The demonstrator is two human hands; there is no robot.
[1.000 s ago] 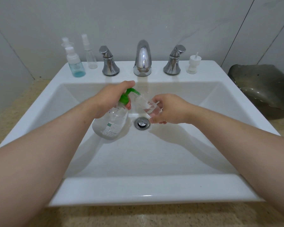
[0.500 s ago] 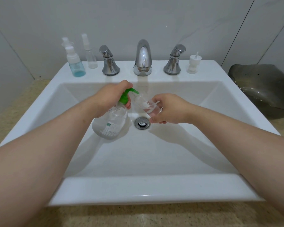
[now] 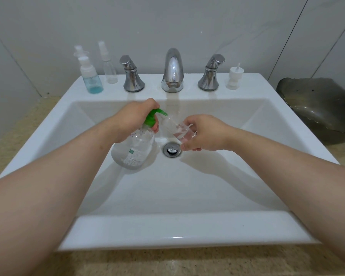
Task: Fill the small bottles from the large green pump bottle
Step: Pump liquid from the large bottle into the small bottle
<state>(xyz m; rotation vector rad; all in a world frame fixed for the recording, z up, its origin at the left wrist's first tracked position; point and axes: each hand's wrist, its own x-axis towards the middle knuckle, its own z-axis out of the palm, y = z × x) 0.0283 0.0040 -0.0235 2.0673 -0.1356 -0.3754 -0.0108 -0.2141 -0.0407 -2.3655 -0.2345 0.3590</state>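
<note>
Here, left hand grips one pump bottle, right hand holds one small bottle.

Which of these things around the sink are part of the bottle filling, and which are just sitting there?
In use: left hand, green pump bottle, right hand, small clear bottle; probably also blue spray bottle, clear spray bottle, loose white cap.
Lying about: tap, tap handles, drain, dark dish.

The sink's back ledge holds spray bottles, a faucet and a pump cap.
</note>
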